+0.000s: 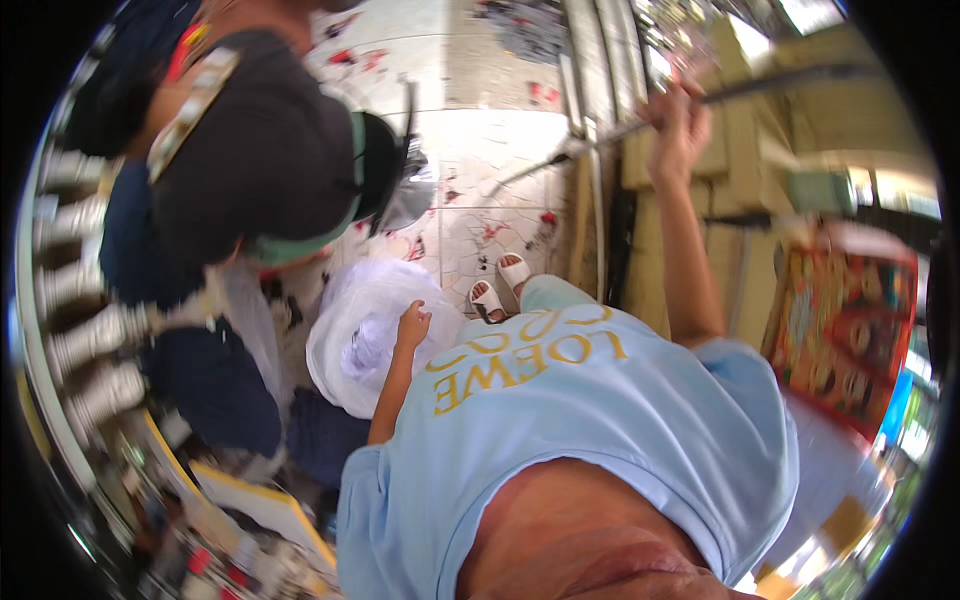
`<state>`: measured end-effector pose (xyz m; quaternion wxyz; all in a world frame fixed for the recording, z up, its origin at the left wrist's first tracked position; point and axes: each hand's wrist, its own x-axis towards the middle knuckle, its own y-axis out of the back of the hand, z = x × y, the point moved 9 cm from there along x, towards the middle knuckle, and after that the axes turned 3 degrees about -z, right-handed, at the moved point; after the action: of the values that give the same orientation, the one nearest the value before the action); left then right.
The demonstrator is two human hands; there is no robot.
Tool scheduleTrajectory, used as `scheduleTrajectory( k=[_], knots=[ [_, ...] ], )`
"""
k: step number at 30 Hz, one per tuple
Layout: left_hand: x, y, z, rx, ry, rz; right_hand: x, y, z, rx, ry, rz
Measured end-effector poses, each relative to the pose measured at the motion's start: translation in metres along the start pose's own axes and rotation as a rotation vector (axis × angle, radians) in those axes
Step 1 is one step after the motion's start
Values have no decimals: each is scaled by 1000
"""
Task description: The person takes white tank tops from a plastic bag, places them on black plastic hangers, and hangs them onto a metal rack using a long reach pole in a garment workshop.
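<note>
My right hand (680, 130) is raised at the upper right, its fingers closed round a long thin dark rod (780, 83). The rod slants from the upper right down toward the tiled floor, its lower part thin and blurred. Motion smears the hand a little. My left hand (414, 325) hangs low with fingers loosely apart and nothing visible in it. Just under and beside it stands a large white translucent plastic bag (335, 335) with whitish contents. Whether the hand touches the bag I cannot tell.
Another person in a dark shirt (270, 130) bends close at the left, by dark blue bundles (215, 385). White balusters (95, 340) line the left edge. Red and dark scraps (375, 58) litter the tiles. A red patterned box (845, 330) stands at the right, near yellowish furniture (745, 150).
</note>
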<state>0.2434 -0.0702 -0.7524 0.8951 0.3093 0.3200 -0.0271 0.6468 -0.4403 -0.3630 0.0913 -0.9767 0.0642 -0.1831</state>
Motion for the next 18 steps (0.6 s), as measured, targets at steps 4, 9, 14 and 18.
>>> scheduleTrajectory(
  k=[4,9,14,18],
  knots=[
    [-31,-22,-65,254,-55,234,-9,28,-14,-162,78,69],
    [-6,-35,-29,-138,55,102,7,-39,-11,37,145,-177],
    [51,69,38,-84,-24,32,41,-68,33,18,71,-152],
    [57,105,70,-22,-50,93,52,-97,34,-104,217,-159]
  ],
)
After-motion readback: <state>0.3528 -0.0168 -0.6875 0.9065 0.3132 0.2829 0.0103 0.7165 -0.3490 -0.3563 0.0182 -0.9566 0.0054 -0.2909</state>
